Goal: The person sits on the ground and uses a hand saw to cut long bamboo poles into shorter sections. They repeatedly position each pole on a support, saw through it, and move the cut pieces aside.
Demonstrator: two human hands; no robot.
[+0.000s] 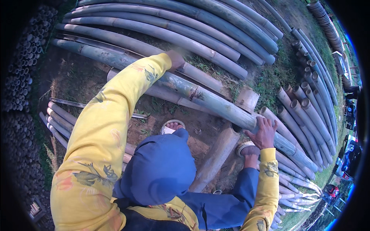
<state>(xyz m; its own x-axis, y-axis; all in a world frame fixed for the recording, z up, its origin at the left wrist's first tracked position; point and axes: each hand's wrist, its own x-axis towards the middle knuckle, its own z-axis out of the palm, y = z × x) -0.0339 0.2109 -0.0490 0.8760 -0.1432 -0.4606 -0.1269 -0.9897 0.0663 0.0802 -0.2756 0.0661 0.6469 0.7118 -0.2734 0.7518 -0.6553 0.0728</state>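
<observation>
A long grey-green bamboo pole (pixel 216 103) runs slantwise across the middle, from the far left down to the right. My right hand (pixel 265 133) lies over this pole toward its right end, thumb and fingers spread on its surface. Farther up, my left hand (pixel 176 60) reaches over a neighbouring paler pole (pixel 202 77); its fingers are smeared by motion and partly hidden, so its grip is unclear. Beneath the long pole, near my right hand, lies a thick bamboo length (pixel 216 156). A short bamboo piece (pixel 247 99) sits just beyond the pole.
Several loose bamboo poles (pixel 169 29) lie side by side at the far side. More poles (pixel 308 115) are piled at the right, and stacked bamboo ends (pixel 23 73) line the left. My sandalled feet (pixel 173 126) stand on bare soil. Vehicles (pixel 348 154) show at the right rim.
</observation>
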